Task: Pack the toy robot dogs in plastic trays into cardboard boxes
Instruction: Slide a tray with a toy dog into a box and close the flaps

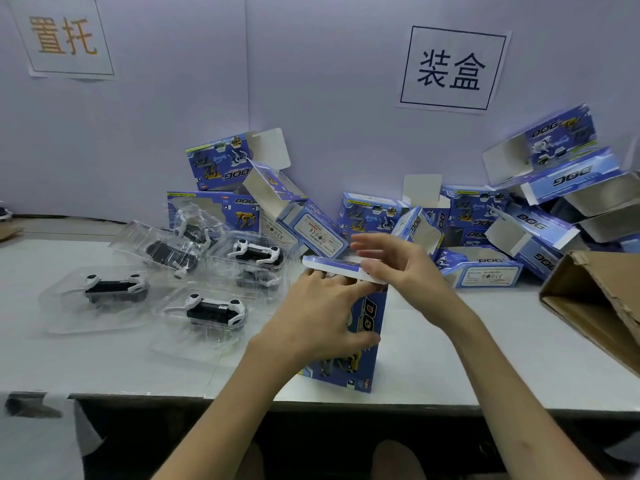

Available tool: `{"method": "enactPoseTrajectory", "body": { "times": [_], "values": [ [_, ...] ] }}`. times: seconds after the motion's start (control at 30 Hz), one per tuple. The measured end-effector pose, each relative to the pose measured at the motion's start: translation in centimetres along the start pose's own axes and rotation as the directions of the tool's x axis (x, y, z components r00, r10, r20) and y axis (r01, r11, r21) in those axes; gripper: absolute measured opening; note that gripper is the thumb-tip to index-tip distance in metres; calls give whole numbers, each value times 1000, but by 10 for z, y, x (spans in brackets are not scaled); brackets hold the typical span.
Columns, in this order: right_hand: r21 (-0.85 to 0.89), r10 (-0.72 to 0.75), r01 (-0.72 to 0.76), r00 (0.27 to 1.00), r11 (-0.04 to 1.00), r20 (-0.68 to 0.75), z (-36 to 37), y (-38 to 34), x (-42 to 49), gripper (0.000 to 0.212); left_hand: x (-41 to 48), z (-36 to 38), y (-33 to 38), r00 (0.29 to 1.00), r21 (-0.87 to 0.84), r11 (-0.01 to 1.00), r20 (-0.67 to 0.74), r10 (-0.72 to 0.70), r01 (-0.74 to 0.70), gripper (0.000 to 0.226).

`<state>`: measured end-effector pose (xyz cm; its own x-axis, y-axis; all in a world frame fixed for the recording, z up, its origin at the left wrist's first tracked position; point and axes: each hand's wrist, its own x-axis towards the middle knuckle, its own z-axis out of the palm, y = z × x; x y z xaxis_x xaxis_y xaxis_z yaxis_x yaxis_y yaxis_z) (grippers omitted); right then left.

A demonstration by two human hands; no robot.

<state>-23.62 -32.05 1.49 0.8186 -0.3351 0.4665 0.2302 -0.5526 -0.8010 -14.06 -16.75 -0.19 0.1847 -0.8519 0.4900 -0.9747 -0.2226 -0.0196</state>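
so, at lower centre of the frame a blue toy box stands on end on the white table, close to the near edge. its long axis runs up and down, and its top end faces the hands.

the left hand grips the box from the left, with the thumb curled across the printed face and the fingers up near the top rim. the right hand hangs just above and to the right, its fingers stretched nearly straight over the raised top flap and not curled round it. it meets the flap at the flap's right end, and from there the flap reaches leftward across the opening.

whether a tray is already inside is hidden. if so, the flap likely folds down and left, and the right hand is the nearer one.

the nearest tray with a toy robot dog lies left of the left hand, with its long axis running left to right. empty boxes are heaped at upper right.
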Motion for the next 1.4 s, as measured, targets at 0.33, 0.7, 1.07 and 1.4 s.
{"method": "enactPoseTrajectory", "body": {
  "times": [0.33,0.7,1.07,1.4],
  "values": [
    [49,-87,93,989,994,-117,2,19,-15,16,-1,4,0,999,23,1000,42,-16,15,72],
    [6,-163,167,971,986,-173,14,23,-17,14,-31,26,14,961,-147,987,-258,-102,65,48],
    [-4,-151,153,972,988,-180,13,27,-16,11,-34,48,12,843,-180,975,-496,-206,132,49],
    [-26,-136,134,971,991,-194,17,26,-22,6,-34,38,-26,783,-332,923,-514,-349,193,23]
  ]
}}
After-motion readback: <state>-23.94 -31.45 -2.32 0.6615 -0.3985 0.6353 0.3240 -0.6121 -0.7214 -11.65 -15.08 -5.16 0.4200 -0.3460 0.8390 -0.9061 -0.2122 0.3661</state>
